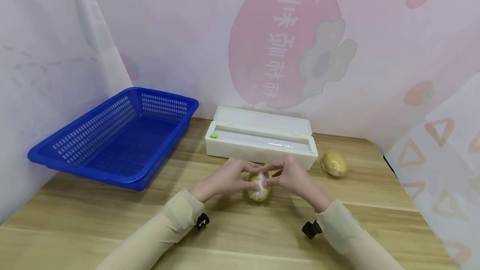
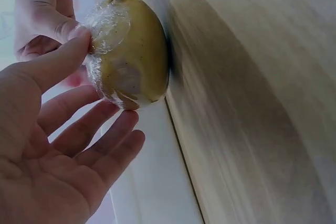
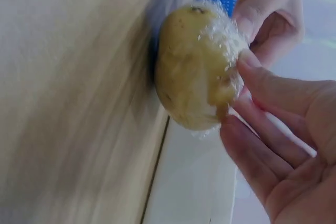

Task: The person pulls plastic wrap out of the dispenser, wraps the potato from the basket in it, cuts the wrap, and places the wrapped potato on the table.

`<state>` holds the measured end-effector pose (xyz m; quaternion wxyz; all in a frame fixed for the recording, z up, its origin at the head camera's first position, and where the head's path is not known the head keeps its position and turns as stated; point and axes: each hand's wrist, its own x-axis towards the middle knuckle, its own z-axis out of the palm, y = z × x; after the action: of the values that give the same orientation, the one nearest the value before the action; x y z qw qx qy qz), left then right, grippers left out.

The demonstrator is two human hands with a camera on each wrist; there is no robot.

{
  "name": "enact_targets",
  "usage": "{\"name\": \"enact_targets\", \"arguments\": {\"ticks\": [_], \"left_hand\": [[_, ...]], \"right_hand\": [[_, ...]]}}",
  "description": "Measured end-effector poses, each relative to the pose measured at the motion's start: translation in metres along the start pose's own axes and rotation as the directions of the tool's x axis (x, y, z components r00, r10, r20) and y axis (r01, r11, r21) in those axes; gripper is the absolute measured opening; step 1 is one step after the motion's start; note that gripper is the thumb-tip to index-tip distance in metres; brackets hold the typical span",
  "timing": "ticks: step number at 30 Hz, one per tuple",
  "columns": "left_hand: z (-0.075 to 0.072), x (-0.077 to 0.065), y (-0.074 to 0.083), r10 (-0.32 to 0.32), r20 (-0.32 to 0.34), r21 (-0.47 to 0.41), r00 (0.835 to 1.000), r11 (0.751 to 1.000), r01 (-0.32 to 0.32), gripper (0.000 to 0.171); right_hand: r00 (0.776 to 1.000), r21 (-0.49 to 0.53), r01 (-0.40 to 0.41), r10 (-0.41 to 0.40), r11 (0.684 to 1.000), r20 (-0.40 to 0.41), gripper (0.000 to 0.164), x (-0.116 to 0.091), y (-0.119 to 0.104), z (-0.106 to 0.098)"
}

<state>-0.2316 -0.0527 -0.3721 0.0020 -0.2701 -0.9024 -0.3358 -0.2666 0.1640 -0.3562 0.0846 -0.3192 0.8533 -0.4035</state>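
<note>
A yellow-brown potato (image 1: 259,195) wrapped in clear cling film rests on the wooden table between both hands. My left hand (image 1: 234,177) holds it from the left, its thumb on the bunched film (image 2: 107,27) and its fingertips at the potato's side. From the right, my right hand (image 1: 290,179) grips the same potato, thumb pressed on the crinkled film and fingers along the far side. The two thumbs stand close together over the gathered film. In the wrist views the film lies smooth over the potato's lower part.
Behind the hands stands a white cling film dispenser box (image 1: 258,151), lid raised, with a green tab (image 1: 214,136) on its edge. A second film-wrapped potato (image 1: 334,163) lies to its right. A blue plastic basket (image 1: 165,159) sits at the left. A printed curtain hangs behind the table.
</note>
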Motion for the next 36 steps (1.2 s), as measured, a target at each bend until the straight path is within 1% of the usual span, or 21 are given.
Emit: {"name": "enact_targets", "arguments": {"ticks": [2, 4, 5, 7, 10, 15, 19, 23, 24, 27, 29, 30, 32, 34, 36], "left_hand": [[-0.001, 0.000, 0.000, -0.008, 0.000, 0.009, 1.000, 1.000, 0.008, 0.053], [-0.001, 0.000, 0.000, -0.009, 0.006, 0.018, 1.000, 1.000, 0.009, 0.054], [-0.002, 0.000, 0.000, -0.007, 0.009, 0.023, 1.000, 1.000, 0.006, 0.054], [-0.002, 0.001, 0.001, 0.003, 0.014, 0.031, 1.000, 1.000, -0.003, 0.053], [-0.003, 0.004, 0.003, 0.006, 0.025, 0.040, 1.000, 0.999, -0.007, 0.052], [-0.003, 0.007, 0.007, 0.004, 0.044, 0.041, 0.999, 0.999, -0.006, 0.047], [-0.004, 0.010, 0.008, 0.016, 0.051, 0.056, 0.999, 0.998, -0.019, 0.044], [-0.004, 0.012, 0.005, 0.062, 0.054, 0.088, 0.997, 0.994, -0.067, 0.043], [-0.004, 0.011, 0.004, 0.084, 0.048, 0.097, 0.995, 0.991, -0.088, 0.044], [-0.005, 0.005, 0.000, 0.109, 0.033, 0.105, 0.994, 0.988, -0.112, 0.043], [-0.005, 0.000, -0.003, 0.121, 0.022, 0.120, 0.992, 0.985, -0.123, 0.040], [-0.006, -0.003, -0.004, 0.120, 0.022, 0.132, 0.993, 0.984, -0.122, 0.043], [-0.006, -0.007, -0.006, 0.110, 0.038, 0.158, 0.993, 0.981, -0.115, 0.056], [-0.005, -0.008, -0.008, 0.108, 0.060, 0.198, 0.992, 0.973, -0.117, 0.070], [-0.003, -0.007, -0.008, 0.122, 0.068, 0.227, 0.990, 0.965, -0.135, 0.079]], "right_hand": [[1.000, -0.007, -0.023, 0.023, 1.000, -0.002, 0.049, 0.000, 0.000, 0.000], [0.999, -0.033, -0.042, 0.042, 0.999, 0.016, 0.059, 0.000, 0.001, 0.000], [0.999, -0.047, -0.040, 0.041, 0.998, 0.032, 0.061, 0.001, 0.001, 0.000], [0.997, -0.073, -0.026, 0.031, 0.997, 0.072, 0.059, 0.003, 0.003, -0.002], [0.990, -0.107, 0.033, -0.019, 0.994, 0.138, 0.052, 0.005, 0.007, -0.005], [0.972, -0.186, 0.135, -0.093, 0.973, 0.216, 0.049, 0.004, 0.006, -0.009], [0.964, -0.210, 0.167, -0.115, 0.963, 0.241, 0.048, 0.002, 0.007, -0.010], [0.960, -0.201, 0.187, -0.136, 0.962, 0.246, 0.050, 0.001, 0.012, -0.012], [0.962, -0.203, 0.185, -0.134, 0.962, 0.238, 0.051, 0.001, 0.013, -0.011], [0.972, -0.215, 0.178, -0.136, 0.960, 0.194, 0.054, -0.002, 0.017, -0.007], [0.980, -0.229, 0.173, -0.145, 0.958, 0.134, 0.053, -0.004, 0.017, -0.004], [0.983, -0.233, 0.172, -0.153, 0.957, 0.099, 0.051, -0.005, 0.017, -0.002], [0.981, -0.232, 0.194, -0.192, 0.953, 0.030, 0.044, -0.006, 0.017, 0.001], [0.973, -0.222, 0.217, -0.229, 0.951, -0.029, 0.034, -0.008, 0.015, 0.003], [0.962, -0.204, 0.249, -0.266, 0.947, -0.058, 0.028, -0.008, 0.015, 0.005]]}}
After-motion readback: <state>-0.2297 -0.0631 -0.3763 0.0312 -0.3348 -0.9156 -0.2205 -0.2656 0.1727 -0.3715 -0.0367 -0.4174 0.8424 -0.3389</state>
